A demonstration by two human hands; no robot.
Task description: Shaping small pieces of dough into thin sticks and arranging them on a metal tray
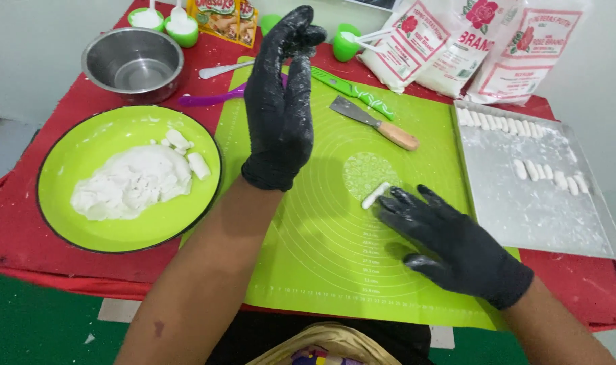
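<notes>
A woven basket rim (332, 338) lay nearest the viewer, below both forearms. The right hand (453, 247), in a black glove dusted with flour, rested palm-down and flat on the green silicone mat (321, 257), grasping nothing; its fingertips (392, 201) touched the near end of a small white dough roll (375, 195), a pose suited to rolling the piece against the mat. The left hand (281, 101) was raised above the mat with fingers extended and loosely together, released and empty (flour clung to the glove). Left of that hand stood a green plate (71, 209) bearing a mound of white dough (132, 182) and a few cut pieces, within easy reach. Beyond the right hand lay a scraper (375, 122) with a wooden handle and a green knife (352, 88). To its right, a floured metal tray (531, 209) held finished rolls in rows, kept apart, probably so that they would not stick. The red-covered tabletop (24, 236) carried everything.
</notes>
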